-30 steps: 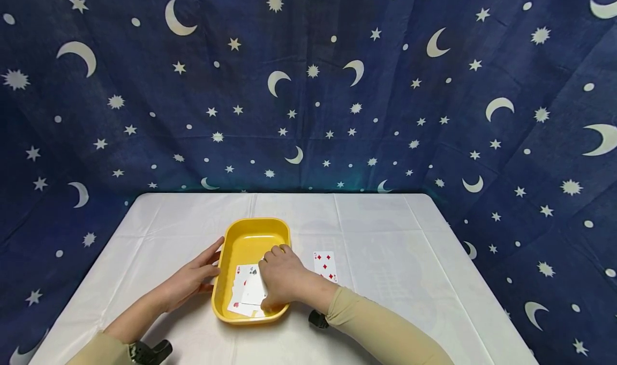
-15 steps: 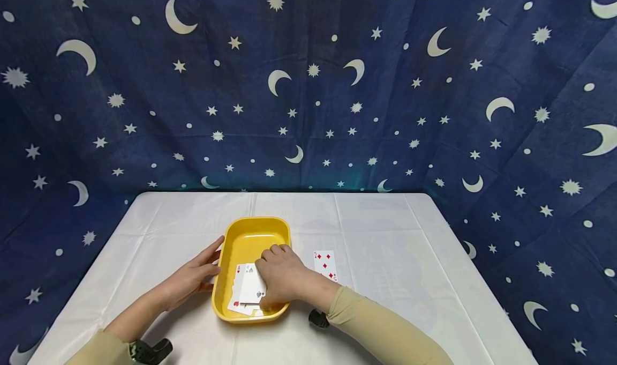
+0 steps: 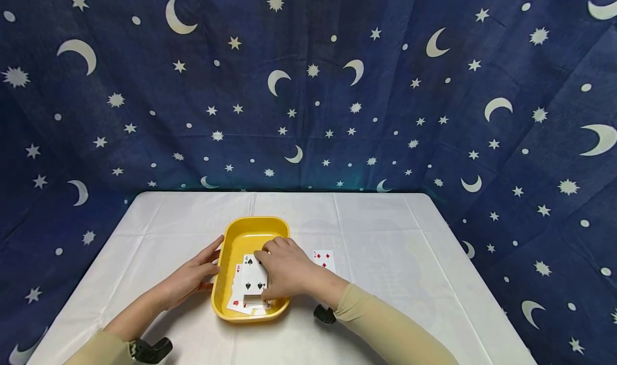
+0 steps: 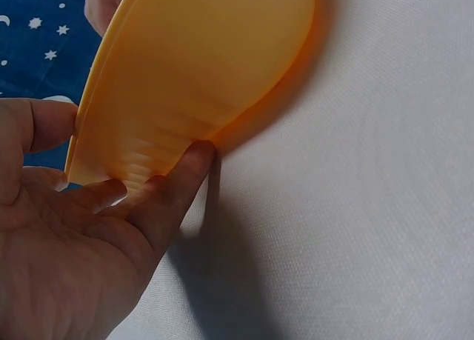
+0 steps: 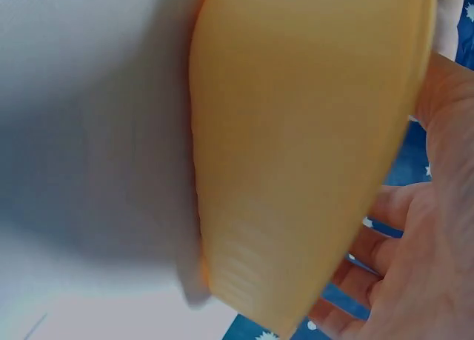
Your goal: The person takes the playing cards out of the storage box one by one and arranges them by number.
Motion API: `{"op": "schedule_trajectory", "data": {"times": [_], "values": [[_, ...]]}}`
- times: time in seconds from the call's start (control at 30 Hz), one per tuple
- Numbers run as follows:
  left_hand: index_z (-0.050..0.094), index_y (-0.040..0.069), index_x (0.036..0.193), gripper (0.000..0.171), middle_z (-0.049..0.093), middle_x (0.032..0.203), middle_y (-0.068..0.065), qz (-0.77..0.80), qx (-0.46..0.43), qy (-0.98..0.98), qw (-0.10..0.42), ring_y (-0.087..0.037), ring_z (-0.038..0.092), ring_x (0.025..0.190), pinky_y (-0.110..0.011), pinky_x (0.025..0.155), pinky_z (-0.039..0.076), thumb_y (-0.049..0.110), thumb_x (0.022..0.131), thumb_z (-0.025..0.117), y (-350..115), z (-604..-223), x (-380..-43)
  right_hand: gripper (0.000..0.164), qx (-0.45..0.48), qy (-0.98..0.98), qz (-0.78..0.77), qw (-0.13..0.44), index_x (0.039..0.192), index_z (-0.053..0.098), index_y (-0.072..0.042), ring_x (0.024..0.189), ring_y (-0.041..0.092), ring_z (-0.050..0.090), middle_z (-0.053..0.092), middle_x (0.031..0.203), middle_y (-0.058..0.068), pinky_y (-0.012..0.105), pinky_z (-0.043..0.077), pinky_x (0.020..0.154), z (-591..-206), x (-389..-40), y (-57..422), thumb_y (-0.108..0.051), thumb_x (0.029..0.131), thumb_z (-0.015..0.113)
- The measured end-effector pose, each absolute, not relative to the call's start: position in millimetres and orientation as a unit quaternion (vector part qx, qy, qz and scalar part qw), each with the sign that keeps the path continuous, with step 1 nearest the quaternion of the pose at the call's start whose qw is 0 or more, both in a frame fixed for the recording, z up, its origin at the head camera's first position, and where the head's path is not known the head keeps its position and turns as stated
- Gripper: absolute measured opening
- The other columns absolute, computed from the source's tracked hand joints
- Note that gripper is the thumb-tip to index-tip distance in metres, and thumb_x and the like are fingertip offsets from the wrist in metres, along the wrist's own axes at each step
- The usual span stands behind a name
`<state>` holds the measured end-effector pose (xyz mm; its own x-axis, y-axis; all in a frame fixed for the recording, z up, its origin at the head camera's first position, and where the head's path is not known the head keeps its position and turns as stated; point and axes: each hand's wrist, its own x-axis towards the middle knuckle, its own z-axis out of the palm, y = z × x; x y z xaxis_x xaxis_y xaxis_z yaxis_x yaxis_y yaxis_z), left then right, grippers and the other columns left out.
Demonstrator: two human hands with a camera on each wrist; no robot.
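Observation:
A yellow tray [image 3: 234, 247] stands on the table with its long side away from me. My left hand [image 3: 193, 279] rests against its left outer wall; in the left wrist view the fingers [image 4: 174, 199] touch the wall's outside. Over the tray's near half, my right hand [image 3: 289, 268] grips a four of spades [image 3: 254, 279] by its right part, thumb near the bottom edge. A white band shows under that card; whether it is one card or several cannot be seen. Beneath lies an ace of hearts [image 3: 237, 287] with other cards, mostly covered.
A five of diamonds [image 3: 323, 258] lies face up right of the tray, partly hidden by the right forearm. White cloth covers the table [image 3: 385, 236]. A dark blue curtain [image 3: 308, 86] with moons and stars hangs behind the far edge.
My right hand has lifted the four of spades slightly and moved it a little away from me. It now covers more of the five of diamonds. My left hand has stayed at the tray.

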<state>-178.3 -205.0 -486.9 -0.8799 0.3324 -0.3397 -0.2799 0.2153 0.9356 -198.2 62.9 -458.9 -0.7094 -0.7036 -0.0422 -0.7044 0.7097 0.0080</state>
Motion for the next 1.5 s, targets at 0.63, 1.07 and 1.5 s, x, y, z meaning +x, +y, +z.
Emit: {"op": "schedule_trajectory", "data": {"times": [0.63,1.07,1.5], "values": [[0.008,0.029,0.166,0.08,0.012,0.168,-0.021,0.617,0.009,0.747,0.247,-0.038,0.043,0.139,-0.047,0.099,0.053,0.018,0.102,0.055,-204.5,-486.8,-181.1,0.088,-0.344,0.934,-0.086,-0.047,0.148,0.053,-0.015,0.129,0.021,0.044,0.056,0.136,0.0,0.044,0.032,0.114,-410.4,-205.5,129.8,-0.054,0.074,0.08],[0.007,0.029,0.167,0.08,0.009,0.168,-0.023,0.615,0.022,0.749,0.248,-0.041,0.04,0.14,-0.048,0.099,0.053,0.018,0.103,0.054,-205.6,-486.2,-179.6,0.085,-0.305,0.946,-0.085,-0.07,0.147,0.055,-0.016,0.126,0.021,0.045,0.057,0.134,0.0,0.045,0.035,0.111,-407.3,-202.6,188.3,-0.046,0.071,0.08],[0.006,0.029,0.167,0.08,0.01,0.168,-0.022,0.61,0.024,0.751,0.251,-0.041,0.039,0.141,-0.047,0.1,0.052,0.019,0.103,0.054,-205.3,-483.7,-179.5,0.085,-0.336,0.94,-0.059,-0.029,0.143,0.059,-0.011,0.126,0.023,0.048,0.057,0.132,0.002,0.047,0.037,0.11,-444.1,-170.8,219.9,-0.046,0.07,0.085]]}}
